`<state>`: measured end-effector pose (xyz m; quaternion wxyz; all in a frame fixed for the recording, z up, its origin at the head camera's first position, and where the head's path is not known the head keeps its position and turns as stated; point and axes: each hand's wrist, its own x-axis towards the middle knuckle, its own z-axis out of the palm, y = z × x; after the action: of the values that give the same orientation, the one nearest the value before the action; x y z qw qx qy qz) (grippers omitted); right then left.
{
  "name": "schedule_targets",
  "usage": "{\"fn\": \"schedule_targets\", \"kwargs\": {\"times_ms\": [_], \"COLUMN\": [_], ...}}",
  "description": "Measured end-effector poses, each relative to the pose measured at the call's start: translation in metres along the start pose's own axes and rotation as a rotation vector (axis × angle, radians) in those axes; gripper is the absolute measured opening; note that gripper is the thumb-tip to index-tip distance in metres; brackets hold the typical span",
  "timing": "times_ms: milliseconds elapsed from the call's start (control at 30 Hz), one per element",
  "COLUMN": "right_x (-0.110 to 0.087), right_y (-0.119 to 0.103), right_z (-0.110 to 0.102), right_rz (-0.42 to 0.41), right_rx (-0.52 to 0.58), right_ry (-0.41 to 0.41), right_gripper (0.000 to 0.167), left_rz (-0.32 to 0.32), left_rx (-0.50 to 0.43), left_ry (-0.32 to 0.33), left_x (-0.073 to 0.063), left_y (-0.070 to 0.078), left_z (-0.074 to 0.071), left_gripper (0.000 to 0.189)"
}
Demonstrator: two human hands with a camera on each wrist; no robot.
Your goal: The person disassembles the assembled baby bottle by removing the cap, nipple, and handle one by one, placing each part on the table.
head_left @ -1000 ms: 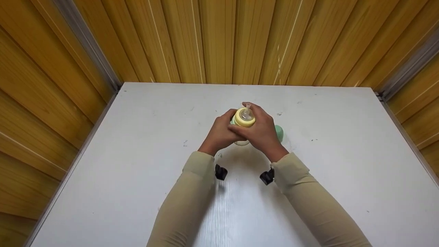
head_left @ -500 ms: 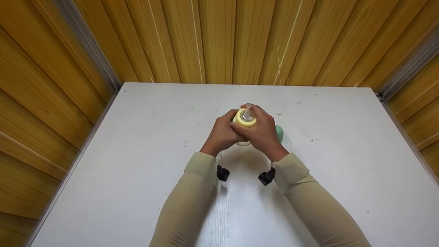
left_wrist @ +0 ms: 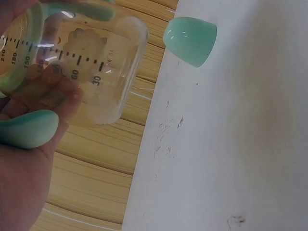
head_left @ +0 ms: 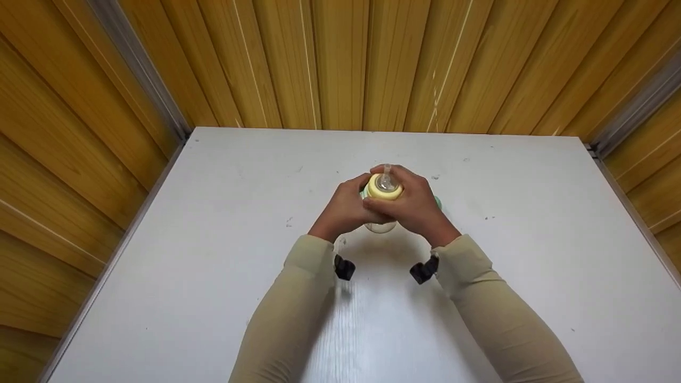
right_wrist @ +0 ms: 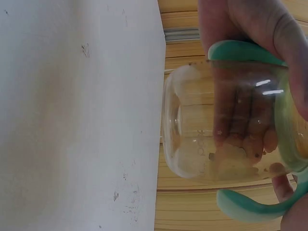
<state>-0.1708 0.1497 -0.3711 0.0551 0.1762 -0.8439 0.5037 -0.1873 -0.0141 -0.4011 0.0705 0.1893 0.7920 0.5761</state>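
Note:
Both hands hold a clear baby bottle (right_wrist: 192, 120) upright, its base just above the table in the wrist views. My left hand (head_left: 347, 208) grips the body, its fingers showing through the clear wall beside a green handle (right_wrist: 250, 207). Higher up, my right hand (head_left: 414, 205) has its thumb and fingers round the pale yellow collar (head_left: 379, 193). A clear teat (head_left: 387, 180) pokes up from that collar. Printed measuring marks run along the bottle in the left wrist view. A green domed cap (left_wrist: 191, 41) stands on the table, mostly hidden behind the right hand in the head view.
The white table (head_left: 223, 213) carries small scuff marks. Yellow wood-patterned panels (head_left: 340, 64) rise behind it and at both sides, with grey metal posts (head_left: 143, 64) in the corners. A black wrist camera (head_left: 345, 267) sits at each cuff.
Both hands and the bottle have shifted slightly toward me and to the right. The right hand now covers more of the green cap. Both grips stay on the bottle.

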Motion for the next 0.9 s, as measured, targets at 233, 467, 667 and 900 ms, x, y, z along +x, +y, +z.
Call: {"fn": "schedule_targets", "kwargs": {"times_ms": [233,467,667,900], "right_x": [0.0001,-0.0044,-0.0080,-0.0091], "right_y": [-0.0003,0.0014,0.0015,0.0003], "right_z": [0.0011,0.0020,-0.0001,0.0001], "right_rz": [-0.003,-0.026,-0.016,0.031], "right_rx": [-0.012,-0.006,-0.009,-0.011], "right_ry": [-0.026,-0.011,0.060,0.074], "right_gripper": [0.060,0.074,0.075,0.074], "left_rz": [0.033,0.048,0.037,0.026], "left_rx": [0.026,0.055,0.067,0.093], "left_ry": [-0.008,-0.004,0.048,0.058], "left_x": [-0.0026,-0.0028,-0.0019,-0.0022], "left_y": [-0.0002,-0.0013,-0.0026,-0.0020], "left_z": [-0.0040,-0.0063,-0.0084,-0.0076], "left_gripper": [0.069,0.072,0.076,0.078]}}
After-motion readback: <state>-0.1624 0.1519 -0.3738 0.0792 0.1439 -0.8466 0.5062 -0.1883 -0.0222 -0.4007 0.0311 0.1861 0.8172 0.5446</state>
